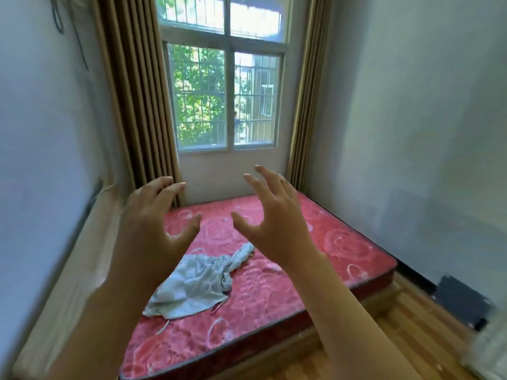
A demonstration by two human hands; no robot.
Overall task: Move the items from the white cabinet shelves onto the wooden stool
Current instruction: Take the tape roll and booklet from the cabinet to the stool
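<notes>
My left hand (153,223) and my right hand (271,218) are both raised in front of me, palms away, fingers spread and loosely bent. Neither hand holds or touches anything. No white cabinet, shelf items or wooden stool appear in this view. A blurred pale edge (491,349) shows at the lower right corner; I cannot tell what it is.
A red patterned mattress (343,250) on a low wooden base fills the room ahead, with a crumpled grey cloth (197,283) on it. Behind it is a barred window (226,97) with tan curtains (137,91). Wooden floor (411,333) runs along the right.
</notes>
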